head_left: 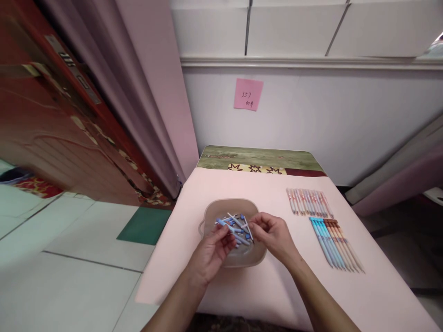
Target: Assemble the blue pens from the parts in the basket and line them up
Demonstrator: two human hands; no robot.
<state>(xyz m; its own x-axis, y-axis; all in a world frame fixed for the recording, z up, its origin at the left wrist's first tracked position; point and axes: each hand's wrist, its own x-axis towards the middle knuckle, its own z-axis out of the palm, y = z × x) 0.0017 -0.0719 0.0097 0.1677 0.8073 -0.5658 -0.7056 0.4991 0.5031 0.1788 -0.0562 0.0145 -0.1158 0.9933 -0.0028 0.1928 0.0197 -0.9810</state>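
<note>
My left hand (212, 251) is closed, its thumb and fingertips pinching a light-blue pen part (222, 222) above a beige plastic basin (261, 251). Across from it, my right hand (273, 233) pinches with thumb and index finger at the basin's right side. A small pale piece seems to be at those fingertips, too small to name. Loose pen parts (242, 240) in blue, white and dark tones lie jumbled inside the basin, among them thin white sticks. My fingers partly cover the pile.
On the pink tabletop (284, 295), to the right, lies a row of blue and brown pens (334, 244). Behind it is a row of pale patterned pens (309, 203). A pink sticky note (248, 94) is on the wall. The table's left edge borders a tiled floor.
</note>
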